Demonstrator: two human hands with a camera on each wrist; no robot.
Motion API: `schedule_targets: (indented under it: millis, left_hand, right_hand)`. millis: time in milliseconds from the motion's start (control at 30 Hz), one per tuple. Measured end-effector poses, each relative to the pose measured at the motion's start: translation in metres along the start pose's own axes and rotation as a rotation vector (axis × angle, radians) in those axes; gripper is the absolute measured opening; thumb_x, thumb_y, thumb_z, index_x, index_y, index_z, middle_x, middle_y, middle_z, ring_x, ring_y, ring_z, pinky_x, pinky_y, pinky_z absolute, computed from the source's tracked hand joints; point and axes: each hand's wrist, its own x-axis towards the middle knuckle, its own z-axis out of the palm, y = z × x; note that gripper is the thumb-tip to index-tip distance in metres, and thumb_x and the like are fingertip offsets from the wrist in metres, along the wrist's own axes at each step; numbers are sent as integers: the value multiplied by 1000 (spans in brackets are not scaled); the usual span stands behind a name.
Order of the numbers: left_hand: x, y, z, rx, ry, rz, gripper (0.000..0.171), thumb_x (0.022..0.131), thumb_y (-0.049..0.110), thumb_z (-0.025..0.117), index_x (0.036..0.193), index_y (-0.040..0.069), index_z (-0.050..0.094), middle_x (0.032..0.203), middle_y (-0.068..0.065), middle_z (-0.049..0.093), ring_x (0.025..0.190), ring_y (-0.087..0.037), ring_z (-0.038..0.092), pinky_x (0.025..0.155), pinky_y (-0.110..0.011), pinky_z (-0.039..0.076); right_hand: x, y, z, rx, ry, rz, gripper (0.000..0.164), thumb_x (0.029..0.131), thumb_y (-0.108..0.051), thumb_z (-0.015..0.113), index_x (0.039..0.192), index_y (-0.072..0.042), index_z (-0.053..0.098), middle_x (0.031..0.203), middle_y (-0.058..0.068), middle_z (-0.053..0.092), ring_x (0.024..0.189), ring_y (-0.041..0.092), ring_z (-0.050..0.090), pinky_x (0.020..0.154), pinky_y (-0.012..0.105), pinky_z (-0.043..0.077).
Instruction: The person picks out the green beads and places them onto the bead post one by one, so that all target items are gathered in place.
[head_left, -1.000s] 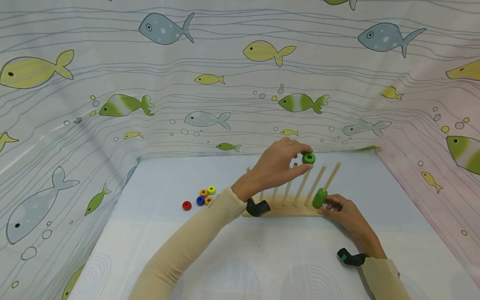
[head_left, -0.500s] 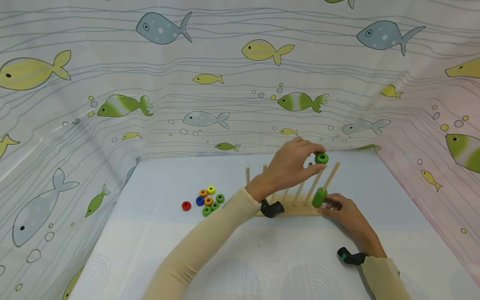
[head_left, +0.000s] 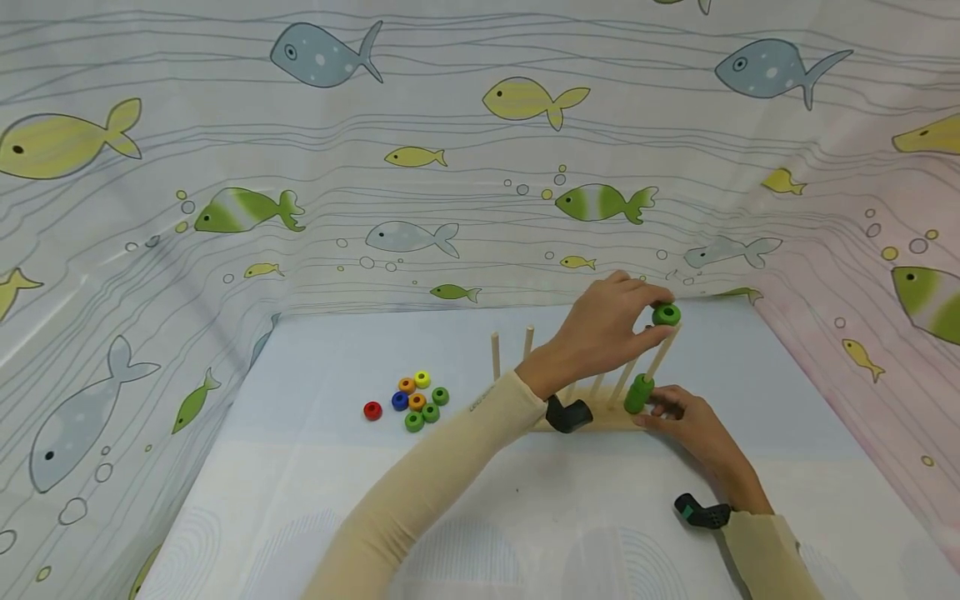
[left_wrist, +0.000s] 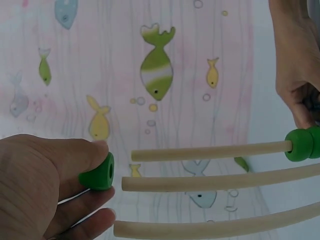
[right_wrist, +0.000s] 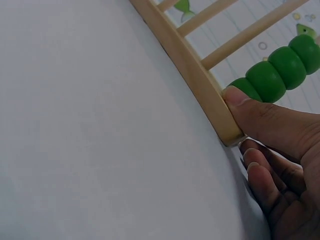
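Observation:
My left hand (head_left: 600, 329) pinches a green bead (head_left: 666, 314) between thumb and fingers, level with the top of the rightmost peg (head_left: 663, 353). In the left wrist view the bead's hole (left_wrist: 111, 171) faces the peg tips, with a small gap between. Several green beads (head_left: 639, 393) are stacked at the bottom of that peg. My right hand (head_left: 693, 429) grips the right end of the wooden base (right_wrist: 200, 92); its thumb (right_wrist: 240, 102) lies on the base beside the lowest bead, the other fingers curled past the end. My left forearm hides part of the base.
Loose beads lie on the table left of the pegs: a red bead (head_left: 372, 410), a blue bead (head_left: 401, 401), orange ones, a yellow bead (head_left: 422, 379) and green ones (head_left: 431, 412). Bare pegs (head_left: 496, 354) rise along the base. A fish-printed sheet (head_left: 450, 192) walls the table.
My left hand has moved right with the green bead, from over the middle pegs to the rightmost peg's tip. Loose green beads have come into view behind the forearm. My right hand has stayed put.

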Motion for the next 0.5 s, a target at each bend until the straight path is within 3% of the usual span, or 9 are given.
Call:
schedule_targets:
  millis: [500]
  left_hand:
    - [9, 4, 12, 20, -15, -5, 38, 99, 38, 71, 129, 16, 70, 114, 8, 72, 101, -8, 57, 82, -18, 43]
  right_hand:
    - [-1, -1, -1, -8, 1, -10, 55, 90, -41, 81, 132, -9, 67, 113, 9, 63, 94, 23, 56, 78, 30, 46]
